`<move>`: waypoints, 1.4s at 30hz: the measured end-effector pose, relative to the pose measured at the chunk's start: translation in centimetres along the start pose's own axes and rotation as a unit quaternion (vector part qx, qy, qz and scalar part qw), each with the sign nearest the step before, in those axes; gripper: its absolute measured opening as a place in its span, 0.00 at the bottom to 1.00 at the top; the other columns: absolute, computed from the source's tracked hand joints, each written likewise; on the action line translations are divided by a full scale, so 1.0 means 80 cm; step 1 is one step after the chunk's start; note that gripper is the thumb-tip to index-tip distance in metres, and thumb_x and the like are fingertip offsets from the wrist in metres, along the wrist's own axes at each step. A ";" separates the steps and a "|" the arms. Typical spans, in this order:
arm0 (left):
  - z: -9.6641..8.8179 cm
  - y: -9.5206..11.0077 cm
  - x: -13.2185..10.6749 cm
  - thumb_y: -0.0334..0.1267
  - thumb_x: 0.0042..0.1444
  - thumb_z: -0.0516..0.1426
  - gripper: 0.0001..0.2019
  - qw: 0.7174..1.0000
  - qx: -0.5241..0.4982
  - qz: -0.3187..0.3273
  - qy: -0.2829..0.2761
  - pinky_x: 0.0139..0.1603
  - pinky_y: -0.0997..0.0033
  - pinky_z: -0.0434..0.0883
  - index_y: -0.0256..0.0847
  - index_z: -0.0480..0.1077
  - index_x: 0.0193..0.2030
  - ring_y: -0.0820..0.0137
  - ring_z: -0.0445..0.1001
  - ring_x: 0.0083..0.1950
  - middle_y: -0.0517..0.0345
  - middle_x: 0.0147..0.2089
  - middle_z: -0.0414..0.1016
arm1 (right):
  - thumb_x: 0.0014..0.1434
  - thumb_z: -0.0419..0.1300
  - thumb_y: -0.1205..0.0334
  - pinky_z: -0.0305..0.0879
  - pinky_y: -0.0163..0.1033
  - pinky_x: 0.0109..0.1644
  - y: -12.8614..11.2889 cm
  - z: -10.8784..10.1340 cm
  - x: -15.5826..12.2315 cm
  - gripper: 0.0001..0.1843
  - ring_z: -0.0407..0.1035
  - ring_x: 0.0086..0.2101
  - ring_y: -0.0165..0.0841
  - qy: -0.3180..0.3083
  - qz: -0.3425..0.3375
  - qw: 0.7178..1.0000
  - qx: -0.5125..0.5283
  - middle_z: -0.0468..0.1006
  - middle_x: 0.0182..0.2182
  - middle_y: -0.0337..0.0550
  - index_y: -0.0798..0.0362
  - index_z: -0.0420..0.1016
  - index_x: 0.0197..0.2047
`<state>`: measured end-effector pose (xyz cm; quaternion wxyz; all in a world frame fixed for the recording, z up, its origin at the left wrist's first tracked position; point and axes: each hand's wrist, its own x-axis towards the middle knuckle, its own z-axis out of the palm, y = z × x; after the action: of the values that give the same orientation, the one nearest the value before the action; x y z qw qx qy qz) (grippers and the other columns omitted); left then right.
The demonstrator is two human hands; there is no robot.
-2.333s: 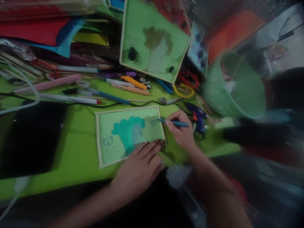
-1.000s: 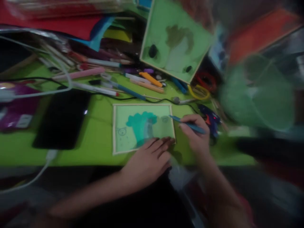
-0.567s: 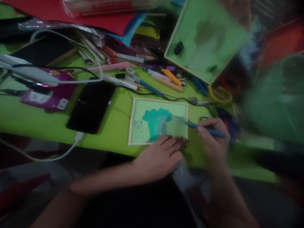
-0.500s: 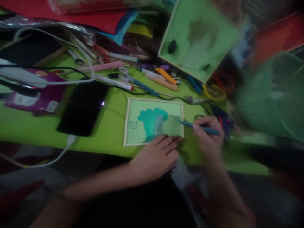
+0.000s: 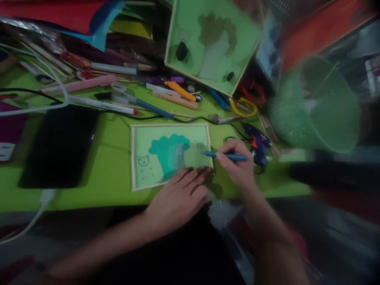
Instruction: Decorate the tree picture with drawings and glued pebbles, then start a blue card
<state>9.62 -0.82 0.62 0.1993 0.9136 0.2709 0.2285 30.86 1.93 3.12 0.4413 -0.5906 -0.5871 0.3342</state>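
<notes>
A small framed green picture [image 5: 148, 146] with a teal tree and a little bear face lies on the bright green table [image 5: 97, 190]. My left hand [image 5: 178, 196] lies flat on its lower right corner, fingers stretched out. My right hand [image 5: 236, 166] is closed on a blue pen [image 5: 228, 156], whose tip rests at the picture's right part beside a small drawn figure.
A black tablet [image 5: 57, 146] with a white cable lies at the left. Pens, markers and sticks [image 5: 133, 95] crowd the back. A second green tree picture [image 5: 210, 43] leans behind. A blue glue gun [image 5: 258, 144] and a green bucket [image 5: 317, 105] are at the right.
The view has swung about; the picture sits more to the left than half a second ago. Both hands keep their places on the picture, the pen tip staying at its right side.
</notes>
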 end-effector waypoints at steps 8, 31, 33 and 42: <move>0.001 0.000 -0.004 0.38 0.70 0.54 0.09 0.999 0.000 0.008 0.032 0.67 0.55 0.69 0.37 0.73 0.48 0.62 0.73 0.65 0.51 0.63 0.78 | 0.60 0.67 0.58 0.62 0.38 0.29 0.002 0.000 -0.005 0.07 0.65 0.27 0.30 -0.020 0.013 1.000 -0.012 0.73 0.27 0.35 0.48 0.74 0.34; 0.000 0.001 0.000 0.38 0.70 0.54 0.09 1.000 -0.008 0.005 0.017 0.67 0.54 0.69 0.37 0.74 0.47 0.61 0.74 0.64 0.50 0.63 0.77 | 0.60 0.66 0.63 0.65 0.37 0.29 0.002 0.003 -0.002 0.05 0.67 0.28 0.30 -0.029 -0.009 0.998 -0.048 0.74 0.27 0.35 0.48 0.73 0.36; 0.000 0.001 0.000 0.38 0.71 0.54 0.09 1.000 -0.006 0.005 0.019 0.67 0.54 0.69 0.37 0.74 0.47 0.61 0.74 0.64 0.50 0.63 0.77 | 0.60 0.66 0.62 0.64 0.37 0.29 0.002 0.003 -0.002 0.05 0.67 0.28 0.30 -0.030 -0.005 0.998 -0.046 0.74 0.27 0.35 0.48 0.73 0.36; 0.000 0.000 -0.001 0.38 0.71 0.54 0.09 1.000 -0.004 0.006 0.022 0.67 0.54 0.69 0.36 0.73 0.47 0.61 0.74 0.63 0.50 0.62 0.78 | 0.60 0.65 0.63 0.62 0.37 0.29 -0.002 0.002 -0.001 0.05 0.66 0.27 0.30 -0.036 -0.013 0.998 -0.048 0.73 0.26 0.34 0.48 0.73 0.35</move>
<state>9.57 -0.91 0.57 0.1959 0.9090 0.2689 0.2511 30.61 1.84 3.18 0.3947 -0.5912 -0.6257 0.3212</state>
